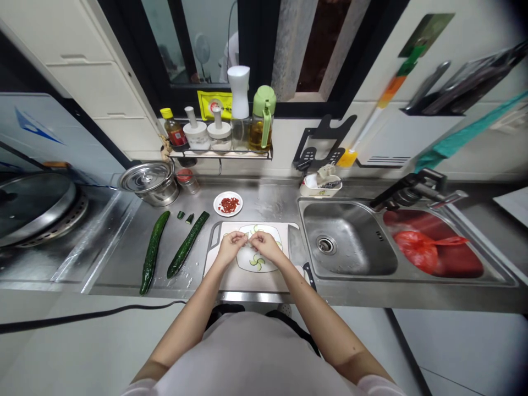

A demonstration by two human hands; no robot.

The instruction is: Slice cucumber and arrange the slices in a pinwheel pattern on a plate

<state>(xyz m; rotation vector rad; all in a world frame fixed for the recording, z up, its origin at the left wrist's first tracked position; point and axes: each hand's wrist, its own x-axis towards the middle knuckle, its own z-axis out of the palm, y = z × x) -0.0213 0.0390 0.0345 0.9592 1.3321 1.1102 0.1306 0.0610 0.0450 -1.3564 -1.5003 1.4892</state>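
My left hand [232,246] and my right hand [265,245] meet above a white plate [243,259], fingertips pinched close together. Between them is a small pale green piece that looks like a cucumber slice [248,236], partly hidden by the fingers. Curved cucumber slices [258,263] form a swirl on the near part of the plate, and more show near its far edge. Under the plate lies a pale cutting board [231,281] with grey ends. To the left rest a long cucumber [153,254], a second cucumber [188,245] and two small cut-off ends [189,219].
Behind the board stands a small dish [216,204] of chopped red bits. A black-handled knife [309,276] lies at the board's right, beside the steel sink [350,242]. A lidded pot [154,184] and a spice jar [187,180] stand back left, below a condiment rack [223,155].
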